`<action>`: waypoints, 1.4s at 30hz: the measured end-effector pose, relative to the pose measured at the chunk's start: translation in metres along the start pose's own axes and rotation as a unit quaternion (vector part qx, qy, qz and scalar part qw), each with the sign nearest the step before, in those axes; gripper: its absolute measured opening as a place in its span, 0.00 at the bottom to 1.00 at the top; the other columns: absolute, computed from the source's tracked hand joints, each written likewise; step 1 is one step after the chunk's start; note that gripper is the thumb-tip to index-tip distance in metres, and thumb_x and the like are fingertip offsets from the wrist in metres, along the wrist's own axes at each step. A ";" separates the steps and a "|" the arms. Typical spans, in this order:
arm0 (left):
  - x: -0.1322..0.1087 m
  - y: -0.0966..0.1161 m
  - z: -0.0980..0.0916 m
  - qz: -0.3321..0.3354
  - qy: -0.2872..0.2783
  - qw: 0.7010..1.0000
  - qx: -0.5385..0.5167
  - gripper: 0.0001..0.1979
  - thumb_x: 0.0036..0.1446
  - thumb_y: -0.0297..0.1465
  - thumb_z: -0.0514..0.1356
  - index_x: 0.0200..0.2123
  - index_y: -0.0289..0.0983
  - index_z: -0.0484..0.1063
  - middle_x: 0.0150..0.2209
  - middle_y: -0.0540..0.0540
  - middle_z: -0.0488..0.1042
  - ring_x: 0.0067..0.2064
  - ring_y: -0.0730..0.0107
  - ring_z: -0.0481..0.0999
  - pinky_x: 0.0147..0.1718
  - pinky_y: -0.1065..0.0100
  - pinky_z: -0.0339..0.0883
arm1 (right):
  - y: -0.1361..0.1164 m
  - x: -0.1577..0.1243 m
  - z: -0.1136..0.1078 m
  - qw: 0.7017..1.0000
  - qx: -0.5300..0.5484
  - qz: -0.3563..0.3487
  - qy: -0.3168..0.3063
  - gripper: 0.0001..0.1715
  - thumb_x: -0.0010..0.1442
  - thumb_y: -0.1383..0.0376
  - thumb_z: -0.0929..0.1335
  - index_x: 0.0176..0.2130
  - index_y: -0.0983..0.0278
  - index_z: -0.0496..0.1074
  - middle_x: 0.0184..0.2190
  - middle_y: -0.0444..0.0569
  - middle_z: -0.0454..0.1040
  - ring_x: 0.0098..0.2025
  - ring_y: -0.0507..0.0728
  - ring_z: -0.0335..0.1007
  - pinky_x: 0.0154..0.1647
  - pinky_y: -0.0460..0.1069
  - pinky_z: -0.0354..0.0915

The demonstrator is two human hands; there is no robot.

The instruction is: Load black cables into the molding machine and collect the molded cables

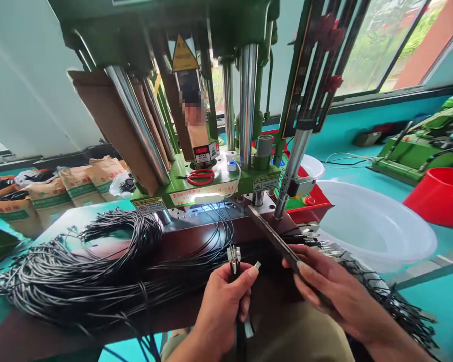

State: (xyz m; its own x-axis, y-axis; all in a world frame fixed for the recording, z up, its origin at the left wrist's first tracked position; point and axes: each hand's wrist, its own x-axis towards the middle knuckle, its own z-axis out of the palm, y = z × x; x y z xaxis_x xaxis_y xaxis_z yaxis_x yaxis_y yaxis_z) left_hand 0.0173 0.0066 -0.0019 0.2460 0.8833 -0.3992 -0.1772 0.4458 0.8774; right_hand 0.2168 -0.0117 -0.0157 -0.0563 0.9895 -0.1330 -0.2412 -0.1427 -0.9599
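Note:
My left hand (pixel 226 296) is closed around a small bunch of black cables with silver metal connectors (pixel 234 257) pointing up. One more connector (pixel 257 265) sticks out past the thumb. My right hand (pixel 328 281) grips a long dark metal bar (pixel 274 235), slanting up and away to the left. Its far end lies by the lower plate of a green press machine (pixel 226 186). Thin black cables (pixel 222 223) run out from under the press toward me. Part of the bar is hidden under my right palm.
Coiled black cables (pixel 68 281) cover the table's left side, and more cable ends (pixel 392 306) lie at right. Red-handled scissors (pixel 201 176) rest on the press. A white tub (pixel 411 236), a red bucket (pixel 443 196) and paper sacks (pixel 79 183) stand around.

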 end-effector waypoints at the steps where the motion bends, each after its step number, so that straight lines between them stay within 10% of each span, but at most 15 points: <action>1: 0.001 0.000 0.002 -0.002 -0.001 1.000 0.014 0.20 0.46 0.42 0.67 0.33 0.33 0.69 0.16 0.58 0.59 0.14 0.84 0.53 0.11 0.77 0.44 | 0.007 -0.002 0.006 1.000 0.021 -0.009 0.011 0.24 0.60 0.53 0.68 0.53 0.59 0.67 0.23 0.42 0.68 0.18 0.47 0.52 0.15 0.44 0.46; 8: 0.014 -0.008 0.010 0.005 -0.008 0.994 0.104 0.21 0.46 0.46 0.66 0.30 0.33 0.69 0.10 0.57 0.60 0.12 0.82 0.52 0.11 0.77 0.44 | 0.024 0.021 0.043 0.994 0.058 -0.057 0.076 0.23 0.60 0.51 0.66 0.50 0.62 0.68 0.25 0.43 0.70 0.17 0.48 0.58 0.14 0.44 0.56; 36: 0.015 -0.010 0.006 -0.002 -0.048 0.996 0.076 0.16 0.49 0.41 0.64 0.28 0.33 0.69 0.18 0.52 0.67 0.17 0.79 0.63 0.16 0.75 0.59 | 0.029 0.012 0.042 0.994 -0.088 -0.042 0.041 0.26 0.63 0.49 0.62 0.54 0.62 0.65 0.16 0.38 0.62 0.17 0.49 0.55 0.14 0.43 0.54; 42: 0.013 -0.004 0.000 0.000 -0.017 1.000 -0.022 0.20 0.49 0.43 0.65 0.39 0.33 0.72 0.24 0.52 0.67 0.22 0.78 0.66 0.19 0.75 0.63 | 0.025 0.004 0.027 0.998 0.023 -0.030 0.058 0.23 0.61 0.52 0.66 0.53 0.58 0.65 0.35 0.45 0.70 0.21 0.48 0.61 0.14 0.43 0.60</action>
State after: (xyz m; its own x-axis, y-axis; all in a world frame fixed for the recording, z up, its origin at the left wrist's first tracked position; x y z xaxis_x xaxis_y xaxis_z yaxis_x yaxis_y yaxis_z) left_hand 0.0212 0.0164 -0.0104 0.2783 0.8782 -0.3890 -0.2195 0.4524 0.8644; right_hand 0.1842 -0.0117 -0.0333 0.0712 0.9918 -0.1062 -0.2855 -0.0818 -0.9549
